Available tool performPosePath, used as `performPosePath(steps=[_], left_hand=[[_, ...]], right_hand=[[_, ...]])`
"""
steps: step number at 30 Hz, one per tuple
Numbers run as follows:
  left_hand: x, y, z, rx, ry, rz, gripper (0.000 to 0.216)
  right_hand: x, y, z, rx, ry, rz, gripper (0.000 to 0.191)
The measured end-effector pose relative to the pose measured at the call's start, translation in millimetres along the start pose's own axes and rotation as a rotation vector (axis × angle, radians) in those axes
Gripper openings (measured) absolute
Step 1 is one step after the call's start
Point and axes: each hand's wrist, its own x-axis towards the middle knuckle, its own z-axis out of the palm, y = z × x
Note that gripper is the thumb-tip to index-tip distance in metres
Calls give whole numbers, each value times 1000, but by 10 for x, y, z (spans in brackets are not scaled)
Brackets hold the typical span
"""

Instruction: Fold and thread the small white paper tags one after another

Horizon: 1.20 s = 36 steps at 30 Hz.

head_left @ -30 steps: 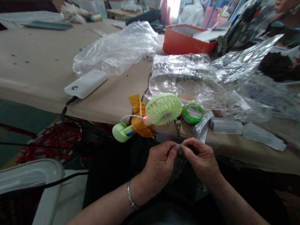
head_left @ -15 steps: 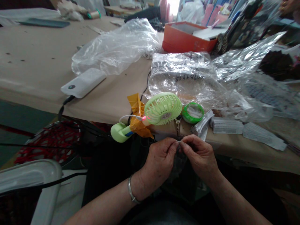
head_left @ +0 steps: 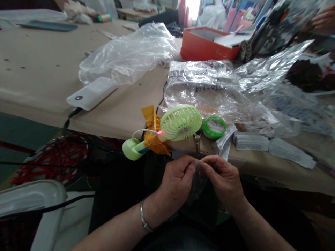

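Observation:
My left hand [head_left: 179,177] and my right hand [head_left: 222,177] meet just off the table's front edge, thumbs and forefingers pinched almost tip to tip. What they grip is thin, pale and too small to name. Below the fingertips a dim, see-through greyish patch [head_left: 198,186] shows, perhaps plastic film. A slim metal piece [head_left: 198,144] stands at the table edge right behind the fingertips. Close by on the left is a light green fan [head_left: 181,122], fixed with brown tape [head_left: 153,141]. A green round tub [head_left: 214,127] with whitish contents sits beyond my right hand.
Stacks of printed paper tags [head_left: 251,141] lie along the edge at right. Clear plastic bags [head_left: 128,54] and an orange box [head_left: 209,47] are farther back. A white power bank [head_left: 91,94] with a cable sits left. Another person's hand [head_left: 324,21] shows at top right.
The fingertips stay pinched together, with my right thumb and forefinger slightly shifted. The view has moved a little. At top right, more of the other person's hand shows.

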Motion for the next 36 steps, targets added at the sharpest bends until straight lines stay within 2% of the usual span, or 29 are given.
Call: performPosePath(steps=[3, 6, 8, 10, 13, 17, 19, 23, 25, 27, 29, 31, 33, 36], left_hand=[[-76, -31, 10, -19, -42, -47, 21], [-112, -170, 69, -16, -91, -90, 21], [-115, -285, 125, -31, -122, -111, 19], [-119, -375, 173, -35, -135, -132, 23], [-137, -408, 206, -16, -166, -158, 23], [-142, -268, 236, -60, -224, -185, 18], [-119, -162, 280, -157, -259, -267, 17], [-32, 22, 430, -683, -347, -556, 25], [17, 76, 514, -958, -369, -621, 30], [60, 101, 590, -1088, -336, -636, 26], [91, 106, 648, -1101, -270, -655, 22], [101, 105, 681, -1054, -246, -683, 20], [91, 106, 693, -978, -254, -715, 19], [56, 107, 691, -844, -268, -748, 18]], right_hand=[[-144, 5, -132, -101, 5, -38, 12], [-174, -29, -346, -448, 118, -305, 7], [-111, -36, -483, -710, 214, -514, 12], [-17, -2, -582, -919, 251, -617, 22], [93, 100, -649, -1054, 224, -634, 25], [107, 157, -704, -965, 248, -668, 19], [60, 114, -740, -900, 259, -702, 19], [-141, -16, -748, -821, 166, -757, 21], [-268, -51, -700, -820, 105, -757, 21], [-368, -57, -648, -820, 39, -758, 21], [-403, -41, -635, -807, -4, -768, 21], [-359, -13, -691, -806, 9, -759, 21], [-253, 25, -807, -865, 97, -697, 27], [-71, 96, -997, -1081, 245, -517, 43]])
